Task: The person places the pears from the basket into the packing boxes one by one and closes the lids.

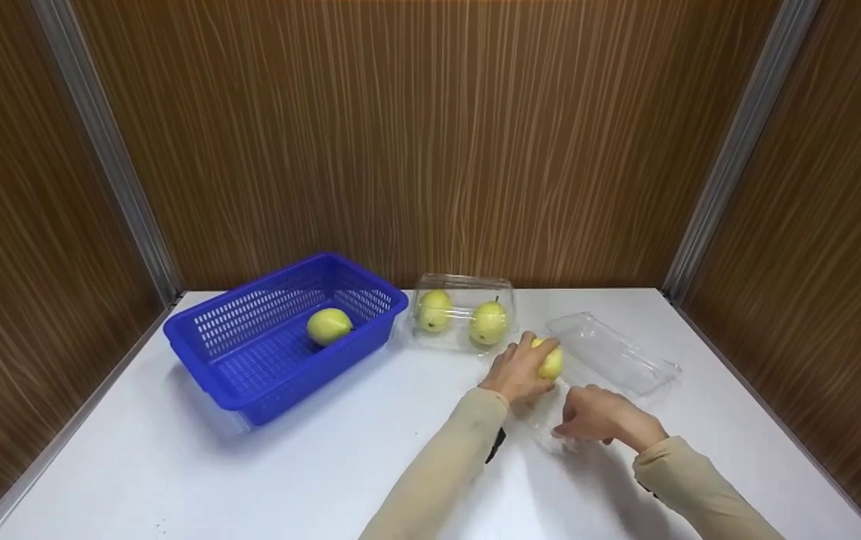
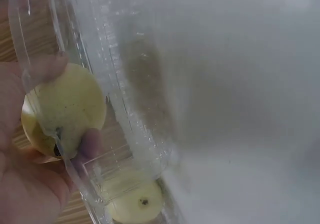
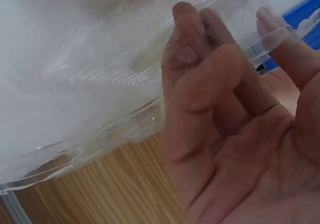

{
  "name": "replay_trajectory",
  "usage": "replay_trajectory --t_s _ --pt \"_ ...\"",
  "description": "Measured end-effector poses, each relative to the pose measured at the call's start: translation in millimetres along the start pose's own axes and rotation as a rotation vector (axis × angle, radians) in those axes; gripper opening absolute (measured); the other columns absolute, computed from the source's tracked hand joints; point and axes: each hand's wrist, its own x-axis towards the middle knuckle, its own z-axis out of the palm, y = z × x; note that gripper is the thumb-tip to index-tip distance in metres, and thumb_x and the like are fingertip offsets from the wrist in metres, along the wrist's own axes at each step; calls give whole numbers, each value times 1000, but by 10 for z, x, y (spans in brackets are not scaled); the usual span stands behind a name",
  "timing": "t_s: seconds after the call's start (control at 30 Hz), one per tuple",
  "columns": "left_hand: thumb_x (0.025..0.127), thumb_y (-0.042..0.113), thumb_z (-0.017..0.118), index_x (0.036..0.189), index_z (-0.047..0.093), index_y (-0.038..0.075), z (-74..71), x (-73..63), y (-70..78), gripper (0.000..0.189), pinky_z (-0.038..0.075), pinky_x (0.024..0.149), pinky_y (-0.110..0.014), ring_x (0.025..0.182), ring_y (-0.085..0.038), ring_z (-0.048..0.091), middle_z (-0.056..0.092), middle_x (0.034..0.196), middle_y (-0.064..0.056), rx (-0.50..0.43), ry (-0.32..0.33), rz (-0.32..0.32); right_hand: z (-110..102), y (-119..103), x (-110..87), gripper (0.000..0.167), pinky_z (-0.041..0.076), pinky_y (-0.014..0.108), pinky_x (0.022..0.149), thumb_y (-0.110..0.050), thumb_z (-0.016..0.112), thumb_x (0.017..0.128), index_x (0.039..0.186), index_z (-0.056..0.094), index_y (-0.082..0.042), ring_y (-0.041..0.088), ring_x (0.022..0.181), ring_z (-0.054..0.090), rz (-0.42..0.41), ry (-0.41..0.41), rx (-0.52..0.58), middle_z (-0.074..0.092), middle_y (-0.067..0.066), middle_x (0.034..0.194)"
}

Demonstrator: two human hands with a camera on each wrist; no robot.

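In the head view my left hand (image 1: 522, 371) grips a yellow-green pear (image 1: 550, 361) right of the table's middle. The left wrist view shows that pear (image 2: 75, 109) between thumb and fingers, with a clear plastic rim crossing in front of it. My right hand (image 1: 601, 416) is at the near side of a clear plastic container (image 1: 543, 420), fingers curled. In the right wrist view the container's edge lies at the thumb (image 3: 287, 49), and the hand holds it there. Glare blurs much of the container.
A blue basket (image 1: 280, 390) at the left holds one pear (image 1: 329, 326). Against the back wall stands a clear clamshell box (image 1: 464, 282) with two pears (image 1: 435, 310). An open clear plastic tray (image 1: 618, 352) lies at the right. Wood-grain panels (image 1: 430, 150) enclose the table.
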Motion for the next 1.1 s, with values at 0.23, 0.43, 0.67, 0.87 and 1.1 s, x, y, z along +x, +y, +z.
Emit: replay_trajectory --t_s 0.23,0.43,0.67,0.87,1.1 --pt "81 26 75 142 46 34 -52 -44 -102 68 49 94 -36 108 -25 58 49 137 -8 62 -124 -57 54 -177 17 19 46 27 38 -23 77 81 65 71 -13 17 48 60 -35 -23 63 64 3 57" --pt "80 27 76 137 50 30 -95 -102 -159 62 51 88 -36 105 -25 60 56 128 -7 184 -107 -29 24 -149 74 12 47 27 38 -15 74 84 76 74 -6 20 53 63 -158 -23 194 69 10 65" --pt "80 30 77 130 56 24 -159 -198 -290 54 53 82 -35 100 -23 62 60 117 -7 238 -15 66 -75 113 217 1 49 31 55 -4 72 79 80 72 -5 13 64 60 -227 290 106 69 4 73" --pt "81 30 77 128 58 20 -228 -258 -368 51 54 81 -34 99 -23 62 62 113 -8 211 23 139 -116 336 299 19 53 48 69 -5 72 82 101 70 -1 31 85 65 -67 405 43 69 16 95" --pt "85 30 74 129 58 23 -253 -299 -453 48 53 84 -34 102 -22 61 61 116 -7 233 34 143 -91 422 357 33 52 52 74 -10 70 85 116 63 -1 37 94 65 18 308 107 67 24 107"
